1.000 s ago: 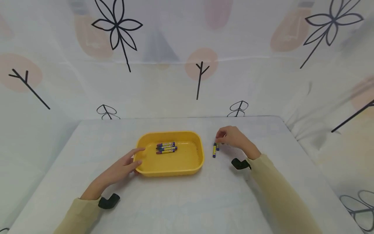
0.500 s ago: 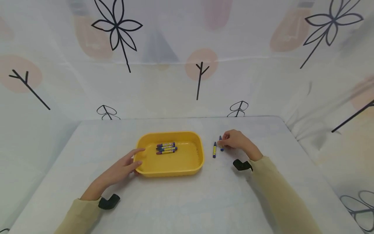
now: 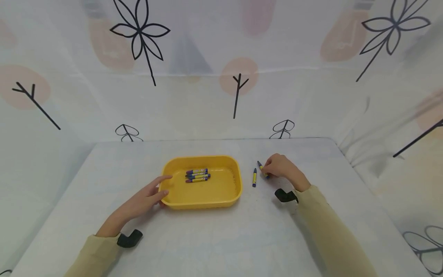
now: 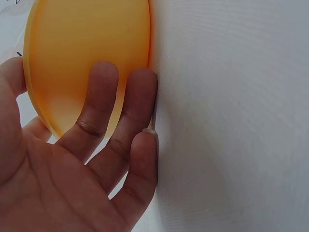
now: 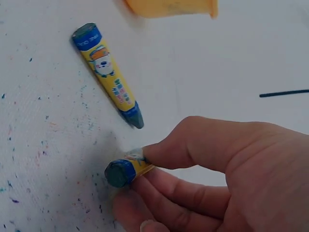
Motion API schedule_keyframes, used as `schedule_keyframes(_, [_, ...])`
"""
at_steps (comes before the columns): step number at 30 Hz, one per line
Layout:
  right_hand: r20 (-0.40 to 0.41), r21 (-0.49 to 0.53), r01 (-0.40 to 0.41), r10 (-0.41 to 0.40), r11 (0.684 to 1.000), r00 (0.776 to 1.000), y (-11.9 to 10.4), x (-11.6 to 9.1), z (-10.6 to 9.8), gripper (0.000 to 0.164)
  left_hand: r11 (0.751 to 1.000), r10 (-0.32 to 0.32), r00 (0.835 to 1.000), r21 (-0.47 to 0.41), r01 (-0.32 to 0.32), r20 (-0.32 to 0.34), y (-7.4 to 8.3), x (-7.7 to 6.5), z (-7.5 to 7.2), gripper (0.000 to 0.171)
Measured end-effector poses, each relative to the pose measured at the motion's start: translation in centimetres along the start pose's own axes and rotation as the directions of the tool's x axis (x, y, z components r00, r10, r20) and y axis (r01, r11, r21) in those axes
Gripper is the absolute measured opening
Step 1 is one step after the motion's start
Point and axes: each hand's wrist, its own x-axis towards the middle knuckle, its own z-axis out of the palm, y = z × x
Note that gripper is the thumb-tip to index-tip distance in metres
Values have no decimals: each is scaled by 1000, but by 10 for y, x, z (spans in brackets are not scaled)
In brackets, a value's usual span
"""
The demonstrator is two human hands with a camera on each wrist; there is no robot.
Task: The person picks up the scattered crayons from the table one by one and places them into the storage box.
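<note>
A yellow tray stands on the white-covered table, with several wrapped crayons lying side by side inside it. My left hand holds the tray's left end; in the left wrist view, fingers press its outer wall while the thumb reaches the rim. To the right of the tray, my right hand pinches a crayon with a yellow and blue wrapper between thumb and fingers, its far end tilted leftward. Another dark-tipped crayon lies loose on the table between the tray and that hand.
The table has a white cover; coloured specks dot it near the right hand. A patterned cloth rises behind the table and along its sides. Dark wrist-worn devices sit on both sleeves.
My right hand has shifted slightly right, away from the loose crayon, and the crayon in its fingers has turned, its tip swinging left. My left hand and the tray stay put.
</note>
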Motion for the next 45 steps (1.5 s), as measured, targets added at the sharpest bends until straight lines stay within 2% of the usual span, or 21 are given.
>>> schedule_keyframes(3, [19,81,21,-22,997,1000,5,-1,-2,26,1000,-6,1000,1,6,0,0,0,0,56])
schedule_keyframes(6, [58,210,42,-55,977,997,8,-4,-5,34,1000,-12,1000,8,12,-2,0,0,0,56])
schedule_keyframes(8, [89,305,60,-92,950,992,9,-5,-7,39,1000,-14,1000,11,14,-2,0,0,0,56])
schedule_keyframes(10, [117,404,85,-143,911,983,10,-8,-10,42,1000,-13,1000,11,13,-2,0,0,0,56])
schedule_keyframes(14, [132,536,141,-248,832,960,8,-11,-13,43,1000,-10,1000,14,10,0,0,1,0,56])
schedule_keyframes(17, [123,573,182,-304,799,945,1,-11,-15,40,1000,-11,1000,16,11,1,-1,2,-1,56])
schedule_keyframes(20, [111,582,219,-343,783,933,-10,-11,-17,35,1000,-9,1000,17,9,0,-2,2,-1,56])
schedule_keyframes(28, [100,525,316,-426,790,899,-48,-14,-17,25,1000,-6,1000,18,6,3,0,1,-1,56])
schedule_keyframes(32, [93,492,332,-427,805,899,-67,-11,-13,29,1000,-7,1000,22,6,3,1,0,-1,56])
schedule_keyframes(38, [45,393,351,-399,850,916,-95,-2,0,33,1000,-7,1000,26,7,3,2,1,-1,56])
schedule_keyframes(42, [16,339,386,-415,858,909,-111,5,10,32,1000,-8,1000,28,8,0,1,2,-1,56])
schedule_keyframes(45, [-5,301,428,-447,852,894,-122,11,18,30,1000,-9,1000,28,9,0,1,2,-1,56])
